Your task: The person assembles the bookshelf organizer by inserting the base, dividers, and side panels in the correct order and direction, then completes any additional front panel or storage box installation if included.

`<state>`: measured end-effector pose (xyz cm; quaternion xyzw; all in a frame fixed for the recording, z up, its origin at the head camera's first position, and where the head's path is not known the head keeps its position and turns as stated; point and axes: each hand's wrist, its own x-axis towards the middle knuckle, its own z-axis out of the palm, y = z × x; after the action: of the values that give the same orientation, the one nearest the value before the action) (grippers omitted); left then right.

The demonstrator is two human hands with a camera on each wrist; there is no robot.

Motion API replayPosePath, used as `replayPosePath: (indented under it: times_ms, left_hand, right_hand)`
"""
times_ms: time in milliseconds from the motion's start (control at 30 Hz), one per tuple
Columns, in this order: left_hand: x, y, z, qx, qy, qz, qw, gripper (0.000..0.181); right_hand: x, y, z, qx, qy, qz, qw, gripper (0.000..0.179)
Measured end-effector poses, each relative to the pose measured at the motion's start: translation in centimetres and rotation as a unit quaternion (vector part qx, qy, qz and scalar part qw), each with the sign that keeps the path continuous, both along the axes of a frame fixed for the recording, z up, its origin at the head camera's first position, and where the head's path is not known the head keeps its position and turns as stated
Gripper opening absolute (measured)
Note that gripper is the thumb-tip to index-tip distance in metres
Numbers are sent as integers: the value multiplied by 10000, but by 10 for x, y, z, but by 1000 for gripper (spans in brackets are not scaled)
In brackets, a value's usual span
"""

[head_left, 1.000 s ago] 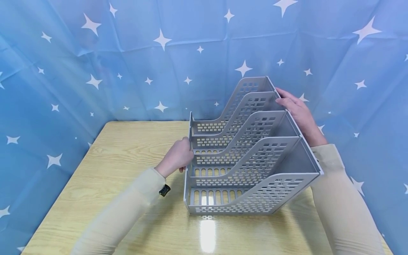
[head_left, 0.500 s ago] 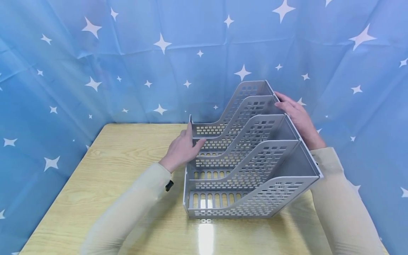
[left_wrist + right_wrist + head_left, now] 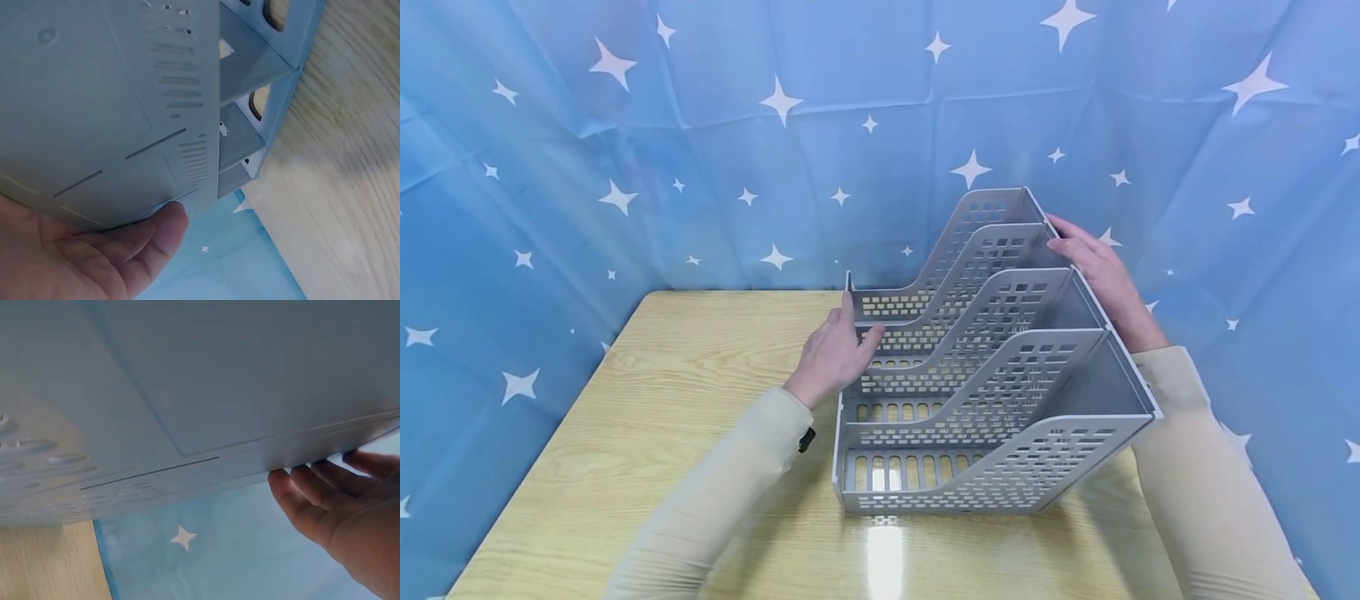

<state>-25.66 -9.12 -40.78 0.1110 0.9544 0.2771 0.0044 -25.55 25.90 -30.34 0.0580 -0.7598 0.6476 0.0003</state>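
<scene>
A grey file organizer [image 3: 955, 400] with several upright compartments stands on the wooden table, its tall wall at the right. At its low left wall lies my left hand [image 3: 829, 358], with the index finger stretched along the outside and the thumb spread over the top edge. The left wrist view shows fingers [image 3: 156, 240] lying nearly straight against a slotted grey panel [image 3: 87, 125]. My right hand [image 3: 1105, 279] rests on the outside of the tall wall, near its far upper corner. In the right wrist view its fingertips [image 3: 279, 479] touch the smooth panel [image 3: 237, 369].
A blue curtain with white stars [image 3: 715, 150] hangs behind and beside the table. The light wood tabletop [image 3: 700, 367] stretches left of the organizer and in front of it. A small black object [image 3: 807, 439] sits at my left cuff.
My left hand was curled at the low wall's edge a second ago; it has since straightened its index finger and spread its thumb. The right hand and the organizer stay nearly still.
</scene>
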Motion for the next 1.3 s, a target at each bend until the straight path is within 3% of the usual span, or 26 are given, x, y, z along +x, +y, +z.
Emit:
replayPosePath:
  times_ms: [133, 300, 667, 1300]
  left_hand:
    - [-1, 2, -7, 77, -31, 57, 9999, 89]
    - [0, 2, -12, 140, -84, 90, 9998, 90]
    - [0, 2, -17, 68, -35, 51, 10000, 92]
    - [-1, 3, -33, -2, -28, 110, 9999, 90]
  right_hand:
    - [-1, 0, 1, 569, 84, -115, 9983, 59]
    - [-2, 0, 1, 660, 44, -150, 9977, 59]
    - [-2, 0, 1, 211, -8, -71, 9998, 60]
    - [-3, 1, 0, 107, -44, -28, 9999, 61]
